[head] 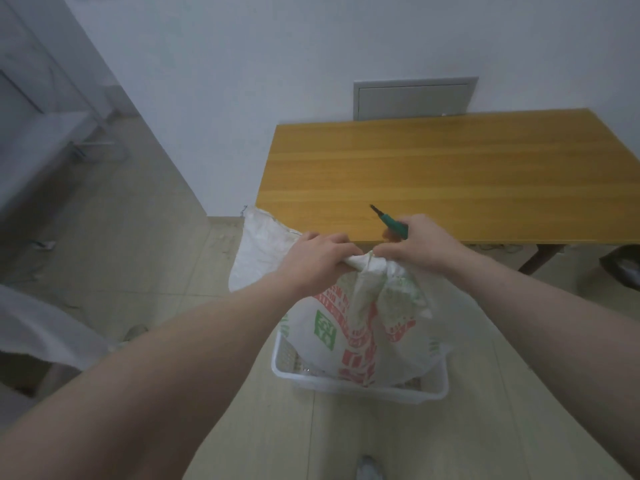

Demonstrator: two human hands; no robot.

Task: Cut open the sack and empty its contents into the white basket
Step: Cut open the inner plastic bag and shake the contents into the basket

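A white woven sack [367, 327] with red and green print hangs over the white basket [360, 388] on the floor, its lower end inside the basket. My left hand [317, 258] grips the bunched upper end of the sack. My right hand [420, 242] grips the same bunched end just to the right and also holds a green-handled cutter [386, 219], whose dark tip points up and left over the table edge. What lies in the basket is mostly hidden by the sack.
A wooden table [450, 174] stands right behind the basket against the white wall. Another white sack [259, 247] lies by the table's left corner. A grey panel [414, 98] leans on the wall. A shoe [369, 467] shows at the bottom edge.
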